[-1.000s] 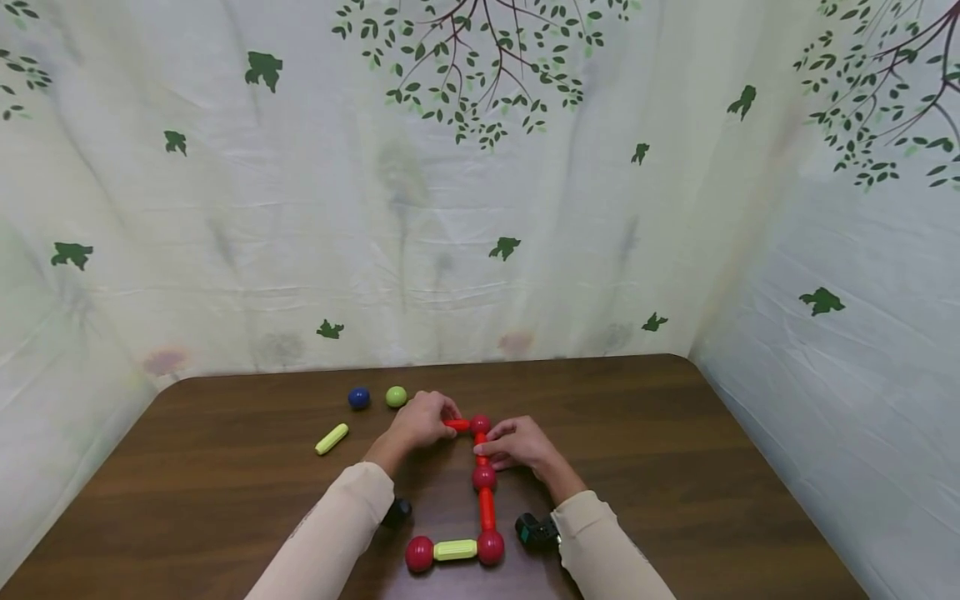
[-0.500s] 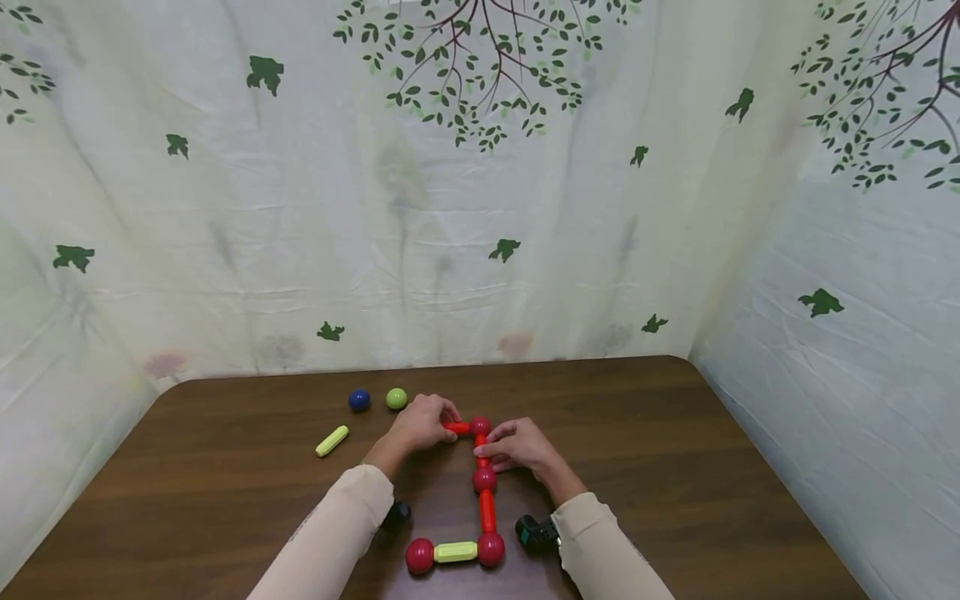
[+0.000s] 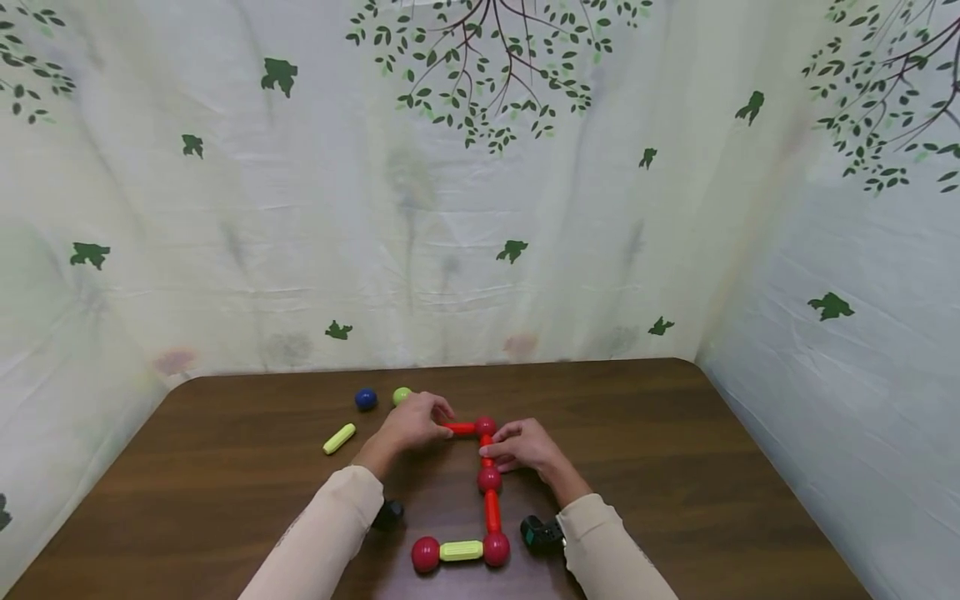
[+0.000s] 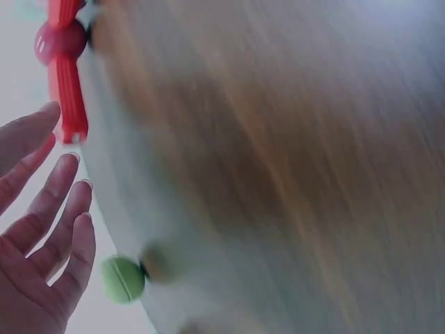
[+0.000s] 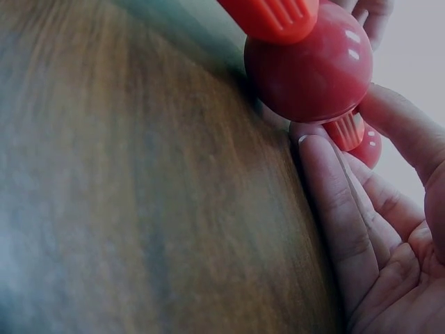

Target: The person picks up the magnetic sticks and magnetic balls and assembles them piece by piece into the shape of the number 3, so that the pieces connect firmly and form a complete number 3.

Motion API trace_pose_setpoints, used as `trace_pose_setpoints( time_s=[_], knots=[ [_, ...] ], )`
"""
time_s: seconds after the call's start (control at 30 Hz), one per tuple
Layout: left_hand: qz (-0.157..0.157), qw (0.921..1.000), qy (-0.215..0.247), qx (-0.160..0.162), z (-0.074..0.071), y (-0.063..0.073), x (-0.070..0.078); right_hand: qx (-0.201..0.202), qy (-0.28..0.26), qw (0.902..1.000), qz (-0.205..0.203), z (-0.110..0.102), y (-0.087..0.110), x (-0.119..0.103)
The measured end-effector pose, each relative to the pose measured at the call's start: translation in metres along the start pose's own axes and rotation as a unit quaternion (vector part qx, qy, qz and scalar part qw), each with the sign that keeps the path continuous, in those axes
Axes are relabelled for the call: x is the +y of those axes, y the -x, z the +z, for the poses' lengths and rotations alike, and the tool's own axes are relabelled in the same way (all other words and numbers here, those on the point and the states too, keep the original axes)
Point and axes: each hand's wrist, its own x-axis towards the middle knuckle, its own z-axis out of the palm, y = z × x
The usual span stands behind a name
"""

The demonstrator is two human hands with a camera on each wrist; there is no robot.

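Note:
A chain of red balls and sticks stretches away over the table. At its far end a red stick (image 3: 464, 428) points left from a corner ball (image 3: 486, 427). My left hand (image 3: 412, 421) is at that stick's free end; in the left wrist view its thumb lies right at the stick while the other fingers are spread and loosely extended. My right hand (image 3: 527, 447) pinches the upright red stick (image 5: 345, 131) between the corner ball and the middle ball (image 3: 489, 479), thumb on one side and fingers on the other. Nearer, another red stick (image 3: 492, 511) leads to the bottom corner ball (image 3: 496, 549).
A pale yellow stick (image 3: 461, 550) joins the bottom corner to a red ball (image 3: 425, 554). Loose at the left lie a blue ball (image 3: 366, 399), a green ball (image 3: 402, 396) partly behind my left hand, and a yellow stick (image 3: 339, 439). A patterned curtain (image 3: 450, 208) hangs behind the table.
My left hand has drawn slightly left along the far stick, so more of it shows, and its fingers have loosened. My right hand keeps its grip. The head view has shifted a little.

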Motion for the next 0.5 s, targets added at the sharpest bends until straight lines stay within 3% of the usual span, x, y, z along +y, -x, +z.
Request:
trace_pose_setpoints(
  time_s=[0.23,0.5],
  knots=[
    [-0.003,0.9992,0.005,0.039,-0.026,0.013,-0.02,0.003,-0.012,0.9999,-0.001,-0.003,-0.001,0.001],
    [-0.053,0.9924,0.036,0.105,-0.039,0.018,-0.045,0.002,-0.007,1.0,0.004,0.001,-0.001,0.001]
  ],
)
